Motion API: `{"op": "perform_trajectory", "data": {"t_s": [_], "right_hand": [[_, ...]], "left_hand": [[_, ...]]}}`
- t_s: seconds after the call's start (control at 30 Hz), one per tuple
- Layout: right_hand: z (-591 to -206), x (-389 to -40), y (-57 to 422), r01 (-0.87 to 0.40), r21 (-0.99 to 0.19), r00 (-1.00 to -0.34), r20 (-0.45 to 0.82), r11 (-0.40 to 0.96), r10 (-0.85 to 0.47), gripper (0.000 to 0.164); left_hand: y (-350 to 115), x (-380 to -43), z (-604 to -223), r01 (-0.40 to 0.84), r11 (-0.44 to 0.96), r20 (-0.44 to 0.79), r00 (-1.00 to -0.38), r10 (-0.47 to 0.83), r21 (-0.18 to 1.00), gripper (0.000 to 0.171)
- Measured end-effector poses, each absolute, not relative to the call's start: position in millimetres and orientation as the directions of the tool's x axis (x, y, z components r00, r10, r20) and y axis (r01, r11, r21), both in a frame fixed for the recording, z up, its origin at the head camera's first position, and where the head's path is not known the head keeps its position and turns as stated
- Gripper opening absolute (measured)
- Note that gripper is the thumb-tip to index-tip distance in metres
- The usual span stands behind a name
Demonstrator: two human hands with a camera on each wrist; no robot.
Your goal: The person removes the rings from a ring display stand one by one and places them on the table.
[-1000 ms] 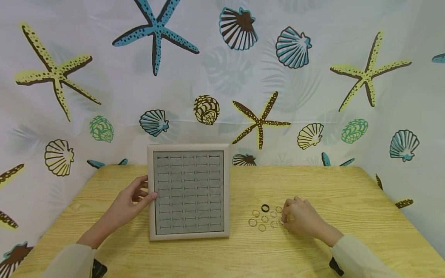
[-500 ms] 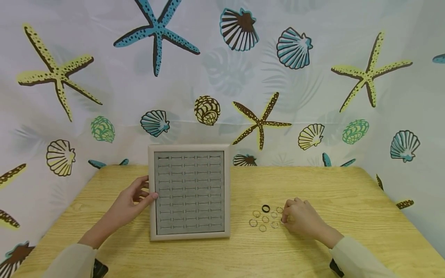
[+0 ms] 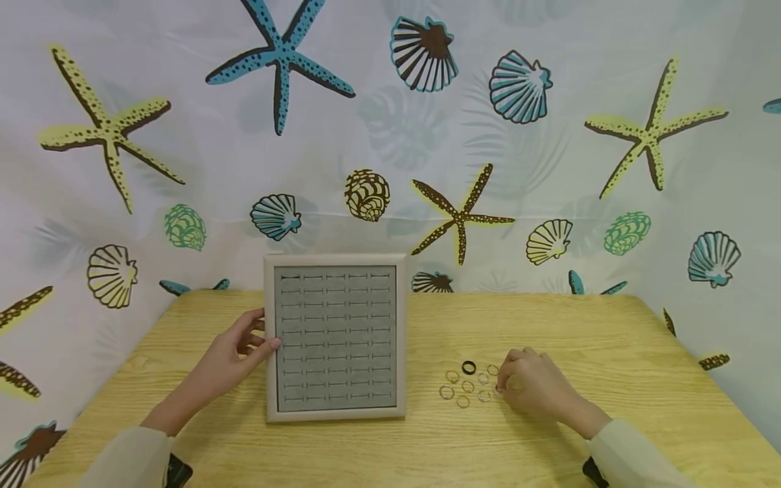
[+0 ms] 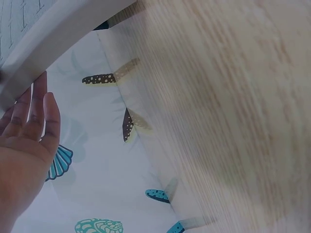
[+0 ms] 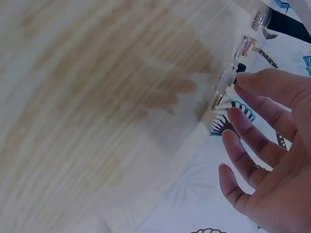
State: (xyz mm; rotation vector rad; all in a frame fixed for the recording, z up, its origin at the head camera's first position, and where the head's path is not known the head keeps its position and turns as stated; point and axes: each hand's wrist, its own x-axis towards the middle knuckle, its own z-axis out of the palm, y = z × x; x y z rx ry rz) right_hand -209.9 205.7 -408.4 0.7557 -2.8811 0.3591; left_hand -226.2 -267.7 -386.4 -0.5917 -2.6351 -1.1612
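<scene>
A ring display tray (image 3: pixel 401 339), grey padded with rows of slots inside a pale frame, leans upright on the table. My left hand (image 3: pixel 234 356) grips its left edge, thumb on the front and fingers behind; the left wrist view shows the fingertips at the pale frame (image 4: pixel 58 36). To the tray's right lies a loose cluster of rings, among them a thick black ring (image 3: pixel 468 373). My right hand (image 3: pixel 539 386) is at the cluster's right side, thumb and forefinger pinching a small ring (image 3: pixel 498 389), mostly covered by the fingers. In the right wrist view the other fingers are loosely bent.
The wooden table (image 3: pixel 342 454) stands against a pale curtain (image 3: pixel 390 129) printed with starfish and shells. Black wrist devices (image 3: pixel 177 471) show beneath both sleeves.
The whole head view has shifted slightly, carrying everything a little to the right. Both hands, the tray and the rings otherwise keep nearly the same positions.
</scene>
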Motion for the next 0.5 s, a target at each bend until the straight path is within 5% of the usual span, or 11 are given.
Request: {"op": "perform_trajectory", "data": {"t_s": [0.3, 0.5], "right_hand": [[-391.5, -207.8, 221.7, -0.477, -0.201, -0.853, 0.339, 0.856, -0.396, 0.021], [-376.9, -207.6, 242.6, -0.45, -0.213, -0.823, 0.475, 0.867, -0.311, 0.038]], "left_hand": [[-266.3, -218.3, -381.1, 0.416, 0.651, 0.287, -0.909, 0.301, 0.635, 0.048], [-274.9, -209.9, -372.2, 0.406, 0.756, 0.281, -0.912, 0.299, 0.514, 0.055]]}}
